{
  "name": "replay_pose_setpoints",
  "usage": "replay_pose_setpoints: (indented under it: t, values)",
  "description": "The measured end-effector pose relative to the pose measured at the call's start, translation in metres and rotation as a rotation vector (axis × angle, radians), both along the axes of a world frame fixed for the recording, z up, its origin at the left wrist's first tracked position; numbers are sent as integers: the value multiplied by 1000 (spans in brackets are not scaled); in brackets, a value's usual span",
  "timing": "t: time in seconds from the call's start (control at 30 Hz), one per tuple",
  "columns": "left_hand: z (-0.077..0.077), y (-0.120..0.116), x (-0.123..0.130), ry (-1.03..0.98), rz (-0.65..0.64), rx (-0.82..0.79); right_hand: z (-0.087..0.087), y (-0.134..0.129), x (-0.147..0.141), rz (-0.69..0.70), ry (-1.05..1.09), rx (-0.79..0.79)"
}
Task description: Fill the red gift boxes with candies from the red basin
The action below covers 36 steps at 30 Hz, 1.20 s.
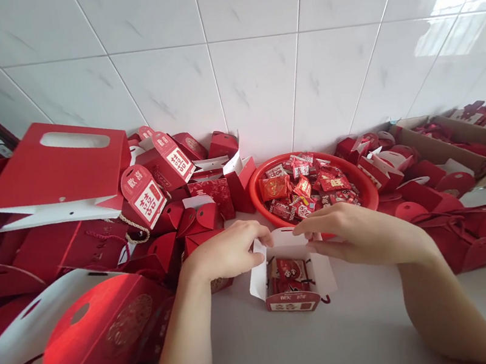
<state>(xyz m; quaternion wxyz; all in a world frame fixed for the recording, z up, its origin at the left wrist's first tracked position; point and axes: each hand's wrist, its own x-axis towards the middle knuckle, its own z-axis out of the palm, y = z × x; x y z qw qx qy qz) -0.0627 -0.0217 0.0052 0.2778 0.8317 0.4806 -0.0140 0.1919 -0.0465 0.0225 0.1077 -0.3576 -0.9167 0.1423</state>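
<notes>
Hands first: left hand (228, 249) and right hand (353, 235) are both partly curled at the back corners of a small box (293, 307), probably steadying its raised flap (284, 239). Can't tell if the fingers actually pinch it. The box sits mid-counter (260, 351), mouth up, which makes sense with red packets (287, 270) inside. Right behind, toward the counter's back edge, there's a basin (258, 201) of sweets (303, 185), handy for either hand. Left heap (56, 184) and right heap (464, 236) of boxes flank it, presumably to save the middle.
</notes>
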Motion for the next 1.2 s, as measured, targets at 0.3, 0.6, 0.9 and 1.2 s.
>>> replay_pose_setpoints:
  t: [0.3, 0.6, 0.9, 1.2]
  values:
    - [2, -3, 1, -40, -52, 21, -11, -9, 7, -183, 247, -47]
    - [4, -7, 8, -36, -50, 47, -78, -18, 5, -259, 693, -99]
    - [4, -18, 24, -29, -20, 95, -102, -34, -11, -326, 852, 91]
    - [-31, -51, 22, -368, 76, 167, -109, -38, -10, -246, 878, 148]
